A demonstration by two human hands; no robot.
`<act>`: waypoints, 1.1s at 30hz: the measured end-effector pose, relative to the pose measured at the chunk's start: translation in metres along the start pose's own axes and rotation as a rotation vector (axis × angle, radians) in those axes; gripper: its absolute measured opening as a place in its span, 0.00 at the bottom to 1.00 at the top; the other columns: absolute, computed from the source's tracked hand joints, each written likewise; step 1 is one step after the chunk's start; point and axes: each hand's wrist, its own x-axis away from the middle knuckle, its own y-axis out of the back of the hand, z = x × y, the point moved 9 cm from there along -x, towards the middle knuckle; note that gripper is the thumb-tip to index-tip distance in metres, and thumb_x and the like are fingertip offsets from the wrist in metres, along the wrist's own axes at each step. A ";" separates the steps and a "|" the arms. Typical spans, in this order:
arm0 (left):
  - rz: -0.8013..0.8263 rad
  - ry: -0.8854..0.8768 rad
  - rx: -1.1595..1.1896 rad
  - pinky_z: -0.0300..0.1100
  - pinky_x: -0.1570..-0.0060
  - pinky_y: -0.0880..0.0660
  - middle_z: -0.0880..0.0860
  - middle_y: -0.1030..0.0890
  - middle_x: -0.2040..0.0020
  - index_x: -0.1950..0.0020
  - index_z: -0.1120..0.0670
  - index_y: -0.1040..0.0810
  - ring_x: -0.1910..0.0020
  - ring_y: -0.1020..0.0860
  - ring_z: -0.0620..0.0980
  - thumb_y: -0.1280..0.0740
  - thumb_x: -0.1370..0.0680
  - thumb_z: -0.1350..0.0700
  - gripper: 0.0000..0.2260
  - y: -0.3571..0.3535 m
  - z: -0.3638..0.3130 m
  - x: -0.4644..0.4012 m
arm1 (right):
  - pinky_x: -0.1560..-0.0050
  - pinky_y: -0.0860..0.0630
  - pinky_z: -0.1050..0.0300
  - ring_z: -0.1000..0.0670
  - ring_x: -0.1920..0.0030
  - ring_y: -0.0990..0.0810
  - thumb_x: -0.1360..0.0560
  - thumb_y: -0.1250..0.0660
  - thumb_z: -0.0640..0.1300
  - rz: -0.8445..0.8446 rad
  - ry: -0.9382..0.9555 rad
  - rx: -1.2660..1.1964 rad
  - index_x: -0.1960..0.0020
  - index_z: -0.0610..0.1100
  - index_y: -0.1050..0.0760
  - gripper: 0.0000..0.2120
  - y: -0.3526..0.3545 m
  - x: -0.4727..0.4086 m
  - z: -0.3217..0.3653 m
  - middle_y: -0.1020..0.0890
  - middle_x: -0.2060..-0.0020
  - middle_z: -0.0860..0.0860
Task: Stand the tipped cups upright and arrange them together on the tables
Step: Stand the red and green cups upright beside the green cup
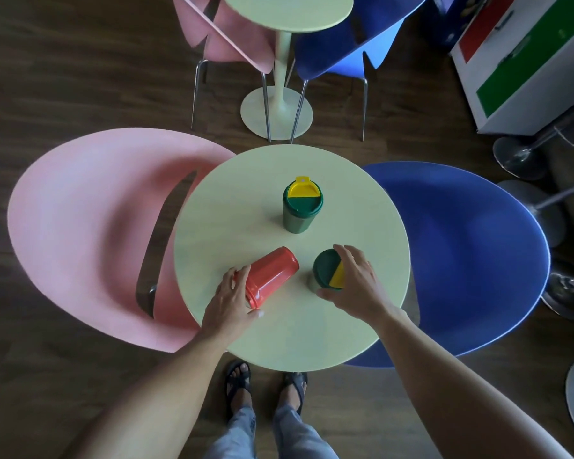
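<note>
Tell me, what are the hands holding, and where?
Left hand grips the tipped red cup near its rim. Right hand holds the green cup by its lid.

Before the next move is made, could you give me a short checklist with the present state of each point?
1. Left hand grips the red cup near its rim: ok.
2. Red cup upright: not ok, it lies on its side.
3. Right hand grips the near green cup: ok.
4. Near green cup fully upright: cannot tell, it looks tilted.
5. Far green cup upright, lid on: ok.
6. Free space on the round table between the cups: ok.
</note>
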 end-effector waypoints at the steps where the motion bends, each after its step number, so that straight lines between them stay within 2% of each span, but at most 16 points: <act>1: -0.007 0.006 0.022 0.52 0.45 0.22 0.55 0.38 0.27 0.24 0.50 0.43 0.35 0.27 0.58 0.23 0.34 0.48 0.44 0.000 0.001 0.000 | 0.37 0.31 0.54 0.45 0.32 0.33 0.33 0.23 0.54 -0.005 0.006 -0.007 0.24 0.50 0.42 0.45 0.000 0.000 0.001 0.37 0.27 0.49; 5: -0.042 -0.007 0.108 0.50 0.46 0.22 0.53 0.32 0.33 0.27 0.50 0.37 0.41 0.23 0.55 0.21 0.37 0.50 0.42 0.010 -0.002 -0.003 | 0.39 0.30 0.56 0.45 0.34 0.31 0.33 0.23 0.52 -0.011 0.005 -0.044 0.25 0.50 0.40 0.43 0.001 -0.001 0.001 0.35 0.29 0.49; 8: -0.079 -0.031 0.172 0.46 0.46 0.24 0.53 0.32 0.37 0.29 0.49 0.37 0.43 0.23 0.54 0.21 0.38 0.50 0.41 0.030 -0.012 -0.004 | 0.44 0.30 0.59 0.46 0.35 0.31 0.33 0.23 0.53 0.002 -0.007 -0.052 0.25 0.51 0.40 0.42 0.003 -0.001 0.000 0.35 0.30 0.50; 10: -0.120 -0.033 0.192 0.47 0.45 0.25 0.53 0.32 0.37 0.29 0.48 0.38 0.43 0.26 0.52 0.23 0.38 0.47 0.41 0.050 -0.022 -0.010 | 0.47 0.28 0.59 0.47 0.35 0.31 0.33 0.23 0.53 0.010 -0.014 -0.063 0.25 0.51 0.41 0.43 0.003 0.000 0.000 0.35 0.30 0.51; 12: -0.161 -0.044 0.165 0.48 0.42 0.26 0.53 0.30 0.38 0.30 0.48 0.36 0.41 0.28 0.52 0.26 0.39 0.42 0.40 0.069 -0.034 -0.020 | 0.44 0.26 0.57 0.46 0.35 0.31 0.33 0.23 0.54 0.006 -0.012 -0.067 0.25 0.51 0.41 0.43 0.003 0.000 -0.001 0.35 0.30 0.50; 15: -0.109 -0.055 0.061 0.48 0.40 0.29 0.54 0.27 0.38 0.32 0.49 0.33 0.38 0.28 0.55 0.28 0.40 0.40 0.39 0.076 -0.048 -0.033 | 0.42 0.25 0.54 0.45 0.33 0.32 0.34 0.23 0.53 0.025 -0.024 -0.097 0.24 0.50 0.42 0.45 0.001 0.000 -0.002 0.36 0.29 0.50; 19: -0.109 -0.036 0.063 0.48 0.42 0.27 0.53 0.27 0.39 0.33 0.49 0.32 0.40 0.27 0.56 0.26 0.40 0.39 0.38 0.071 -0.048 -0.028 | 0.48 0.29 0.61 0.45 0.30 0.36 0.34 0.23 0.48 0.111 -0.043 -0.128 0.22 0.51 0.46 0.47 -0.005 -0.002 -0.004 0.39 0.27 0.49; 21: -0.093 -0.039 0.087 0.48 0.43 0.27 0.52 0.28 0.39 0.33 0.48 0.33 0.40 0.28 0.55 0.25 0.40 0.40 0.39 0.068 -0.050 -0.022 | 0.51 0.29 0.61 0.45 0.31 0.35 0.33 0.24 0.46 0.121 -0.051 -0.138 0.22 0.51 0.46 0.47 -0.005 -0.003 -0.006 0.39 0.28 0.49; 26: 0.007 -0.082 0.099 0.46 0.40 0.29 0.53 0.33 0.34 0.27 0.49 0.40 0.37 0.28 0.55 0.22 0.40 0.45 0.46 0.058 -0.053 -0.015 | 0.53 0.27 0.60 0.46 0.34 0.34 0.34 0.23 0.46 0.082 -0.095 -0.182 0.24 0.53 0.42 0.44 -0.003 -0.001 -0.011 0.35 0.30 0.49; 30: -0.022 -0.060 0.121 0.46 0.41 0.30 0.52 0.31 0.36 0.29 0.49 0.37 0.37 0.28 0.53 0.22 0.39 0.47 0.42 0.065 -0.054 -0.014 | 0.64 0.29 0.67 0.51 0.42 0.33 0.36 0.21 0.49 0.042 -0.131 -0.232 0.26 0.54 0.39 0.44 -0.003 0.000 -0.013 0.32 0.34 0.50; 33: -0.016 -0.059 0.138 0.44 0.43 0.30 0.52 0.31 0.37 0.29 0.48 0.37 0.38 0.28 0.53 0.22 0.38 0.46 0.41 0.061 -0.066 -0.012 | 0.68 0.28 0.67 0.50 0.44 0.31 0.37 0.21 0.51 0.032 -0.129 -0.257 0.27 0.54 0.38 0.43 -0.007 0.000 -0.006 0.32 0.36 0.50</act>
